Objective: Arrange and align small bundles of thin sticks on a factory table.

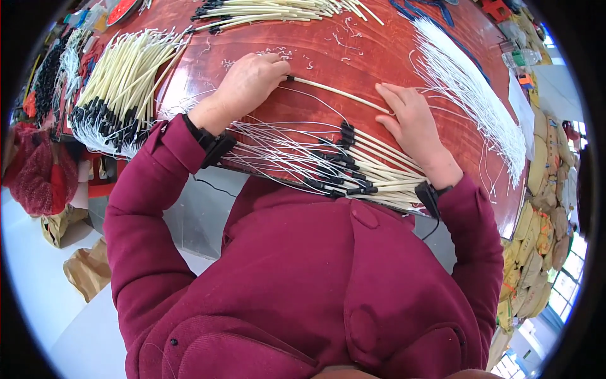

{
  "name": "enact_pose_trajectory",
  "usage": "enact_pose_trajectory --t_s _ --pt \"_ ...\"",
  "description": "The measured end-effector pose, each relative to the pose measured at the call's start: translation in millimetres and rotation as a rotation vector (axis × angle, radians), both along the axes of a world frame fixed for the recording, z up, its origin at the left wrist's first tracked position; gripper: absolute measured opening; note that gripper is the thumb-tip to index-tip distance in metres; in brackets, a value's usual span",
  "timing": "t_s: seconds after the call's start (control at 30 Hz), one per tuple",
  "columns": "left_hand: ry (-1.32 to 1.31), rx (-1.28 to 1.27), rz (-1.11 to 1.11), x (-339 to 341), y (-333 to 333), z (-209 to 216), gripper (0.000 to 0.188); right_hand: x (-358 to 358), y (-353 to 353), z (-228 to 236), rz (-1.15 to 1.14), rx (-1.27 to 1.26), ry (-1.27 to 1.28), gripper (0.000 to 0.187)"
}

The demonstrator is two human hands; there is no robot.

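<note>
A slim cream stick [341, 93] with a black end piece lies slantwise above the red-brown table. My left hand [255, 79] is closed, its fingertips pinching at the black end. A thin white cord trails from that area toward the right. At the stick's other end is my right hand [409, 117], thumb and fingers stretched apart around the tip; whether they touch it I cannot tell. Nearer to me lies a pile of similar cream sticks [385, 161], their black ends [347, 136] pointing left. White cords [271, 148] spread leftward from these ends, below my left wrist.
A thick bundle of white cords [470, 88] lies at the right. More cream sticks are heaped at the left [129, 69] and along the far side [271, 11]. White scraps [347, 44] dot the table [252, 41]. Stacked sacks [536, 252] stand beyond the right edge.
</note>
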State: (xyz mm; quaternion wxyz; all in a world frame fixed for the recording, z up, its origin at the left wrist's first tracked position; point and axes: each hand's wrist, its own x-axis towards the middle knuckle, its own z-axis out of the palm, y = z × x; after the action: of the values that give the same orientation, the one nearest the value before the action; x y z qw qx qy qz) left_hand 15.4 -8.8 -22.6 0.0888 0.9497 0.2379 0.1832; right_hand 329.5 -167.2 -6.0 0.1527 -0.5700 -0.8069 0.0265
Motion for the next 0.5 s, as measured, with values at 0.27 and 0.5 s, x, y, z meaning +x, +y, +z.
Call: enact_pose_trajectory --t_s 0.27,0.5 --pt "-0.187 -0.231 -0.043 11.6 -17.1 16.3 0.009 -3.1 27.2 -15.3 0.062 0.163 -0.113 0.013" --pt "-0.337 -0.242 0.227 -13.8 1.1 31.5 0.013 14.9 11.1 -11.2 0.052 0.237 -0.123 0.009"
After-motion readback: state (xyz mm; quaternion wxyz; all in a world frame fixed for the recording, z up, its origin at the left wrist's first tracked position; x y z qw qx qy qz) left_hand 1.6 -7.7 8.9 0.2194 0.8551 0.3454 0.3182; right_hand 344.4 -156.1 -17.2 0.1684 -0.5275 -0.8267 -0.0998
